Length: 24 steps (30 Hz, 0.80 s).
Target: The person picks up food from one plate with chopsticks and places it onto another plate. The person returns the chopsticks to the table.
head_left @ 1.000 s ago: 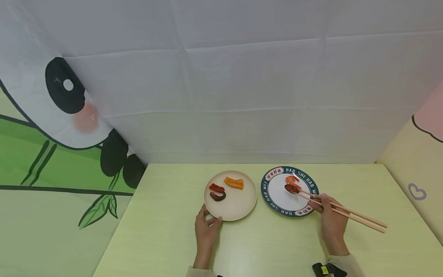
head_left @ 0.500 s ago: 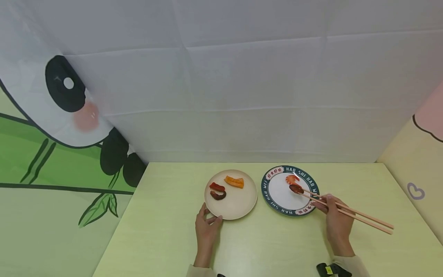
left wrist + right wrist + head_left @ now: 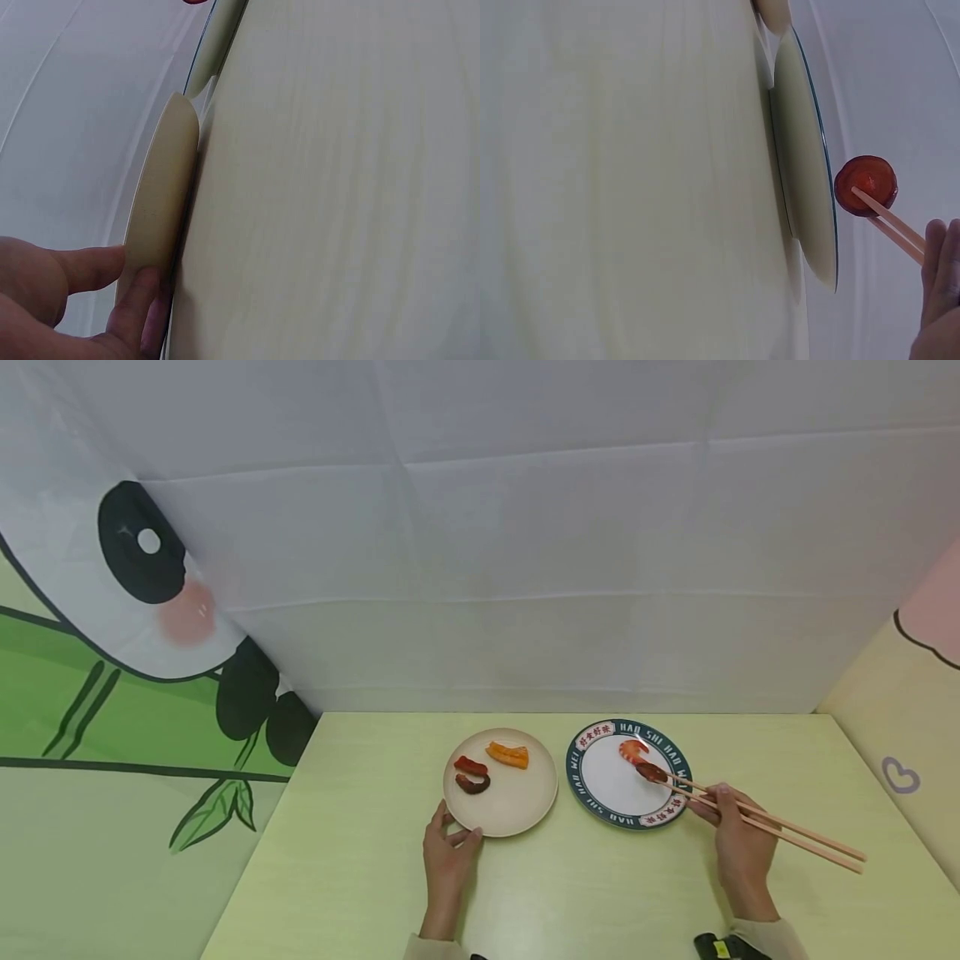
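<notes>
My right hand [image 3: 741,842] grips a pair of wooden chopsticks [image 3: 802,838]. Their tips pinch a round, glossy reddish-brown piece of food [image 3: 865,186], which hangs just above the rim of the plate in the right wrist view. Under it lies a white plate [image 3: 611,781] with a dark green lettered border, and a peeled shrimp [image 3: 632,750] shows on it. At the left, my left hand [image 3: 447,862] holds the near-left rim of a beige plate [image 3: 517,810], thumb and fingers against its edge. That plate carries a red piece [image 3: 471,766], a dark curved piece [image 3: 472,785] and an orange-yellow piece [image 3: 507,755].
Both plates stand side by side on a pale yellow-green table [image 3: 360,860], near its back edge. A white cloth backdrop [image 3: 480,568] rises behind. Printed cartoon panels flank the table, including a green one [image 3: 112,710] at the left.
My right hand has shifted right and slightly toward me with the chopsticks. The reddish-brown piece travelled with them from the plate's middle toward its right side. My left hand stayed put.
</notes>
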Tool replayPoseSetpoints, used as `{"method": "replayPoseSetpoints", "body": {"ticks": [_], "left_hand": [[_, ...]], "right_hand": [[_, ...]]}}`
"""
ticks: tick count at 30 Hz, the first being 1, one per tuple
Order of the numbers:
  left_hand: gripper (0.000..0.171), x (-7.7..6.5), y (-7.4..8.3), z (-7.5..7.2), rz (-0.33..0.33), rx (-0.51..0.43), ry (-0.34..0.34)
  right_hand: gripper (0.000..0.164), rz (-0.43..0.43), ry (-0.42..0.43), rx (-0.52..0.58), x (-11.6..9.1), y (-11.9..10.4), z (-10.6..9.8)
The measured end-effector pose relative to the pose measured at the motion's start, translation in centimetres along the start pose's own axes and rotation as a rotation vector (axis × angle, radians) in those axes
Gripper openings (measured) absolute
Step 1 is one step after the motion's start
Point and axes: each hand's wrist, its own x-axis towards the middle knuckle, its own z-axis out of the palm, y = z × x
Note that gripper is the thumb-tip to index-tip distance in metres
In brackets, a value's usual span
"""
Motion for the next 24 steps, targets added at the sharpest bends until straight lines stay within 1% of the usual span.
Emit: {"method": "replayPoseSetpoints", "body": {"ticks": [7,14,16,24], "left_hand": [[0.079,0.1,-0.2,0.0,-0.016,0.005,0.0],[0.078,0.1,-0.2,0.0,-0.013,-0.009,-0.002],[0.078,0.1,-0.2,0.0,-0.013,-0.01,0.0],[0.079,0.2,-0.1,0.0,-0.022,0.0,0.008]], "right_hand": [[0.017,-0.017,0.009,0.016,0.3,0.1,-0.4],[0.016,-0.016,0.018,-0.075,0.5,0.0,-0.9],[0.017,-0.016,0.018,-0.085,0.5,0.0,-1.0],[0.02,-0.02,0.007,-0.022,0.5,-0.2,-1.1]]}}
